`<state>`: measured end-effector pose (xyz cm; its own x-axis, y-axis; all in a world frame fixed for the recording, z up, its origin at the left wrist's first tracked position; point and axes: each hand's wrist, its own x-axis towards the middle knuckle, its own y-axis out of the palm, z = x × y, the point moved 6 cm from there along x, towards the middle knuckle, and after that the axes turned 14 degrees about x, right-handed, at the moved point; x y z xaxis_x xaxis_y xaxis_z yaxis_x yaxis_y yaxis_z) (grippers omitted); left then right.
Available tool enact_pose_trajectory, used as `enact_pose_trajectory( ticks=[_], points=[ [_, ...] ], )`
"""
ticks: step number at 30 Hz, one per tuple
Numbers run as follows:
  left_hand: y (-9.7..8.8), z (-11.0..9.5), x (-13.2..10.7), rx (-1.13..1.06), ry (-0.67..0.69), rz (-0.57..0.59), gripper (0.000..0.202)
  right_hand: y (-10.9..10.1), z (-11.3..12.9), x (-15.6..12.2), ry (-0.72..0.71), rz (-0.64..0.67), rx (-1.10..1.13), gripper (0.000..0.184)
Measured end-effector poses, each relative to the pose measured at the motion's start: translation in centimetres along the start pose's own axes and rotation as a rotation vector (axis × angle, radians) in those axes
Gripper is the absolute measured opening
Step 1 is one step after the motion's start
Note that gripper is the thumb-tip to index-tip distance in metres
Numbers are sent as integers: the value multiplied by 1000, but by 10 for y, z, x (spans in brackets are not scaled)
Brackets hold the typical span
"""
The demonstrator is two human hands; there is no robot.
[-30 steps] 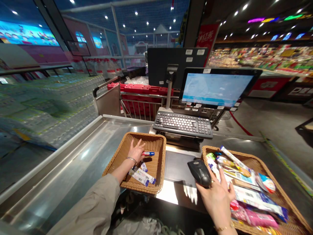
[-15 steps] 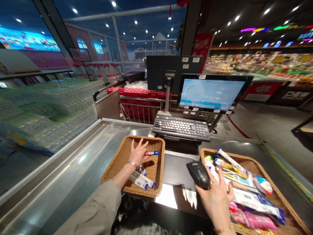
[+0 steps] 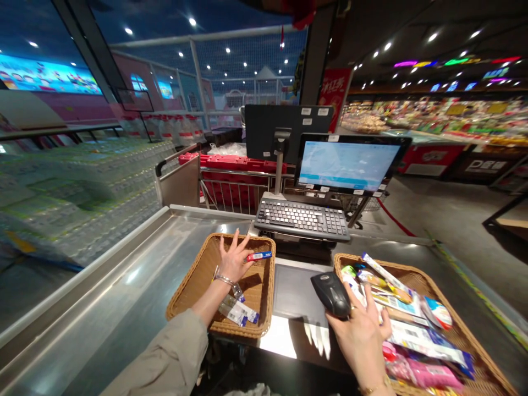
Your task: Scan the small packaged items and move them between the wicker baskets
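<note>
Handheld barcode scanner [image 3: 332, 295], black, grasped in the right hand [image 3: 362, 344], fingers curled up around its body, nose pointing toward the keyboard [image 3: 302, 219] and monitor [image 3: 347, 163]. Position: above the black pad [image 3: 293, 291] set into the stainless tabletop [image 3: 111, 286], just beside the right wicker basket [image 3: 396, 265]. That basket heaped with wrapped packets [image 3: 424, 341] in pink, blue and white, a few touching the right hand's fingers. Left hand [image 3: 234, 263] released, fingers spread, holding nothing, low over the left wicker basket [image 3: 190, 275]; contact with the basket floor impossible to tell. Just beside those fingers, a slim red-and-blue packet [image 3: 259, 256]. Two white packets [image 3: 238, 311] lying near the basket's near rim, by the left wrist. Load uneven: right basket full, left basket sparse.
</note>
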<state>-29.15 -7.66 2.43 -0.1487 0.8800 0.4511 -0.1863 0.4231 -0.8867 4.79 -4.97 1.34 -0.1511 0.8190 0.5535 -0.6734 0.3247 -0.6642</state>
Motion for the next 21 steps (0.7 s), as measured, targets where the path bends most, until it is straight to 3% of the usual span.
enact_pose_trajectory(
  ticks=[14, 21],
  points=[
    [-7, -22, 14, -44, -17, -98, 16, -5, 7, 1, -57, -18, -61, 28],
    [-5, -37, 21, -41, -21, -81, 17, -3, 6, 1, -41, 29, -62, 26]
  ],
)
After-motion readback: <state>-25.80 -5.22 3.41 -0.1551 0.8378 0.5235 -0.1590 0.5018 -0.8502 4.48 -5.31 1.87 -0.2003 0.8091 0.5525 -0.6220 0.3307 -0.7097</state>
